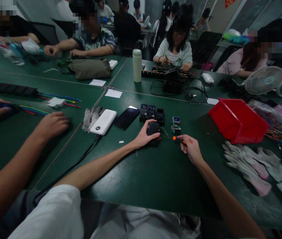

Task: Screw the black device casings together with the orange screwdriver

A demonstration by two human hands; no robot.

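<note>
My left hand (147, 135) is closed around a small black box-shaped device (153, 128) on the green table. In my right hand (190, 147) is a screwdriver (179, 139) with an orange and black handle, its thin shaft pointing left toward the black device. Whether the tip touches the device I cannot tell. Just behind my left hand stand several black modules (151, 112) with small screens. A bare circuit board (175, 125) with a little display lies behind the screwdriver.
Left of my hands lie a smartphone (127, 117), a white power bank (103, 122) with a black cable and a grey glove (92, 118). A red bin (239, 121) and work gloves (249, 164) are at right. A co-worker's hands (52, 126) are at left. A bottle (137, 65) stands behind.
</note>
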